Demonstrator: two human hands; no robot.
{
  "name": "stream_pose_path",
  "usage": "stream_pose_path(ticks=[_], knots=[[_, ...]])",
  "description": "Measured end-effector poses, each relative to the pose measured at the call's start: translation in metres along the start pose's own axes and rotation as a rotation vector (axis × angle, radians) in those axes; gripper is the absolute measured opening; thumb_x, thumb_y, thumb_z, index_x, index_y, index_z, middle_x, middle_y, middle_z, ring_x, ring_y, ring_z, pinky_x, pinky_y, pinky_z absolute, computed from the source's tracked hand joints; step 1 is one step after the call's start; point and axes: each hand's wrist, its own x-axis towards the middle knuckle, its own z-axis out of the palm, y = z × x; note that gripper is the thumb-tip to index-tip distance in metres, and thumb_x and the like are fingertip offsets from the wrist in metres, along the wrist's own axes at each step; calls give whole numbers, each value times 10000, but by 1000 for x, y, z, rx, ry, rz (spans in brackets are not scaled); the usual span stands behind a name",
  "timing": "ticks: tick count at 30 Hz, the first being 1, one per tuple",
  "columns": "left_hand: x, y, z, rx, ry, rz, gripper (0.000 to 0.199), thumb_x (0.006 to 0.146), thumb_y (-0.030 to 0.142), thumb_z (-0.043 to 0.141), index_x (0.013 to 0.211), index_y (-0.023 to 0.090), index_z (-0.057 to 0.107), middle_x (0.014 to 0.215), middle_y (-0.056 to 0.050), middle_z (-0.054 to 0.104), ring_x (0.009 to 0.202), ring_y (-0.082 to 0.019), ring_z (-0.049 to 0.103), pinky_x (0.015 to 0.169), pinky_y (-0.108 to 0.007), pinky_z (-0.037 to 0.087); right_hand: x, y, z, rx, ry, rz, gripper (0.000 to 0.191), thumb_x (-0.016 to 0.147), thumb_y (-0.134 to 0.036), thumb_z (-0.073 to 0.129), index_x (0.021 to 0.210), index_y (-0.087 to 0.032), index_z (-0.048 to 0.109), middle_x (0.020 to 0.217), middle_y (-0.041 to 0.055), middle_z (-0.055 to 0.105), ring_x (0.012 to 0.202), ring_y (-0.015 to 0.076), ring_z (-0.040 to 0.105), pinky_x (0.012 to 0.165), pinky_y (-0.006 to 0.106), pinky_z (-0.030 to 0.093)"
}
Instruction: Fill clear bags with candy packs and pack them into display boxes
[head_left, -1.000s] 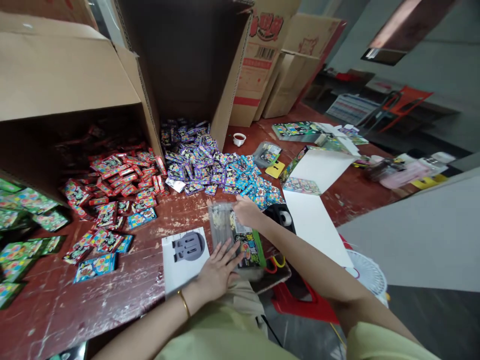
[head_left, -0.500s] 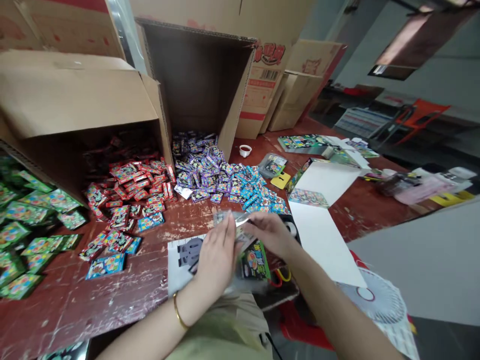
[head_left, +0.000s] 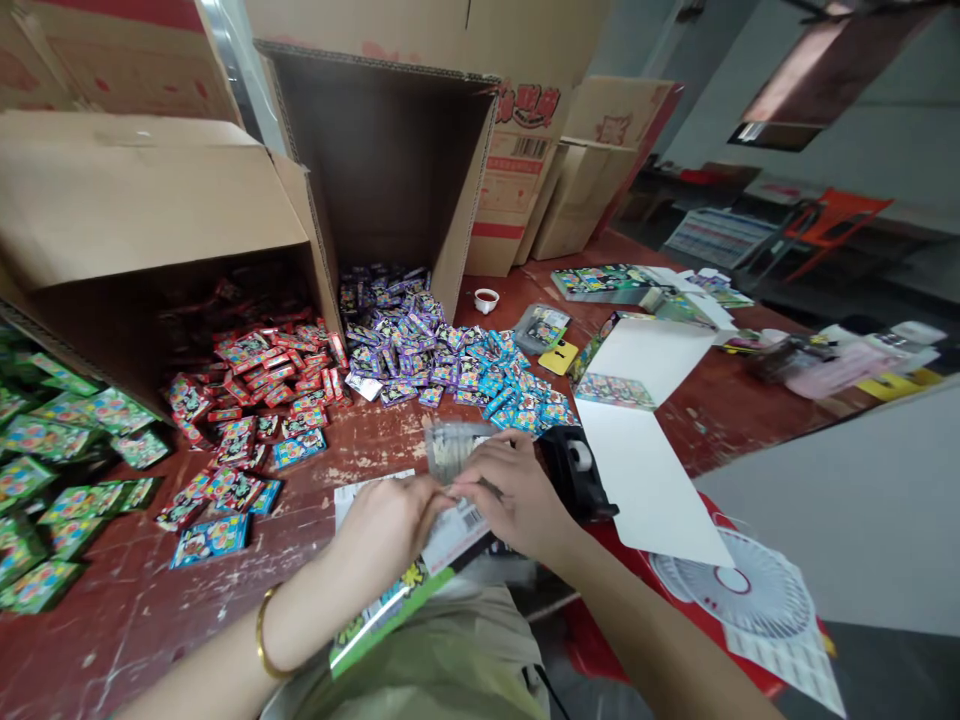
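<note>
A flat printed package (head_left: 452,535) with a white, barcoded face and a green-and-black edge lies slanted across my lap at the table's front edge. My left hand (head_left: 386,525), a gold bangle at its wrist, is closed on the package's upper left side. From the right, my right hand (head_left: 517,492) pinches its top edge, and the fingertips of both hands meet there. The pinched spot itself is mostly hidden by the fingers. Just beyond the hands is a clear plastic bag (head_left: 448,448). A black tape dispenser (head_left: 574,470) stands right of my right hand.
Small candy packets lie in heaps: green (head_left: 56,440), red (head_left: 262,375), purple (head_left: 397,340) and blue (head_left: 517,375). Open cardboard boxes (head_left: 150,200) stand behind them. To the right are an open white display box (head_left: 645,480), a small white cup (head_left: 486,301) and a fan (head_left: 739,585).
The package has turned from upright between my hands to a slant toward the lower left, its white face now showing. My left hand has gone from flat fingers to a closed grip.
</note>
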Motion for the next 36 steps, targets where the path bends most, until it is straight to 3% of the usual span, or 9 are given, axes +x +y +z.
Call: stream_pose_path(ticks=[6, 10, 12, 14, 16, 21, 26, 32, 36], knots=[[-36, -28, -13, -115, -52, -108, 346, 959, 368, 427, 737, 207, 638, 573, -31, 666, 531, -192, 659, 493, -253, 355, 1, 26, -20, -48, 112, 55, 181, 885, -229, 571, 718, -228, 639, 688, -24, 693, 650, 160, 618, 914, 397, 343], [-33, -25, -6, -139, -95, -103, 329, 950, 360, 437, 741, 188, 625, 596, -30, 658, 542, -175, 636, 513, -247, 343, 13, 1, -4, -47, -20, -147, 261, 921, -182, 504, 720, -247, 658, 721, -35, 699, 740, 156, 628, 975, 396, 346], [-23, -21, 0, -204, -12, -86, 358, 948, 357, 429, 678, 180, 582, 552, -7, 603, 499, -142, 577, 504, -235, 328, 18, -17, 6, -58, -39, -165, 213, 914, -177, 513, 791, -246, 673, 832, -23, 719, 882, 165, 637, 1038, 413, 324], [-15, -19, 5, -261, 152, -109, 390, 941, 359, 437, 605, 177, 516, 493, 23, 507, 449, -109, 489, 478, -221, 299, 18, -28, 11, -71, 109, 20, 111, 857, -259, 628, 951, -226, 676, 1075, 46, 707, 1089, 226, 600, 1071, 457, 323], [-12, -21, 7, -317, 294, -148, 402, 922, 366, 478, 567, 176, 472, 466, 48, 425, 428, -87, 423, 465, -211, 280, 14, -26, 14, 36, 234, 286, 352, 753, -372, 744, 1052, -202, 671, 1204, 112, 664, 1166, 290, 574, 1018, 480, 406], [-7, -19, 13, -630, 345, -220, 371, 869, 391, 568, 581, 163, 515, 509, 46, 436, 472, -81, 395, 460, -193, 294, 12, 4, 23, 704, 169, 671, 264, 681, -436, 766, 719, -185, 692, 717, 50, 733, 659, 208, 678, 664, 355, 551], [12, -18, 23, -1065, 321, -402, 353, 791, 484, 652, 735, 135, 647, 582, 19, 552, 481, -84, 416, 433, -184, 327, 15, 5, 42, 737, 214, 734, 181, 656, -316, 781, 653, -181, 661, 650, 19, 701, 596, 165, 617, 610, 300, 504], [18, -36, 10, -1187, 495, -542, 409, 718, 535, 711, 740, 130, 659, 601, 10, 596, 486, -86, 447, 458, -191, 365, -36, -17, 99, 862, -108, 830, 321, 655, -325, 774, 541, -184, 509, 496, -16, 595, 465, 121, 529, 475, 242, 411], [13, -37, 8, -1002, 520, -551, 393, 771, 540, 651, 771, 147, 643, 624, 3, 607, 519, -116, 488, 489, -215, 392, -43, -23, 111, 842, 16, 704, 268, 820, -366, 648, 989, -157, 648, 926, 102, 743, 850, 214, 701, 777, 331, 552]])
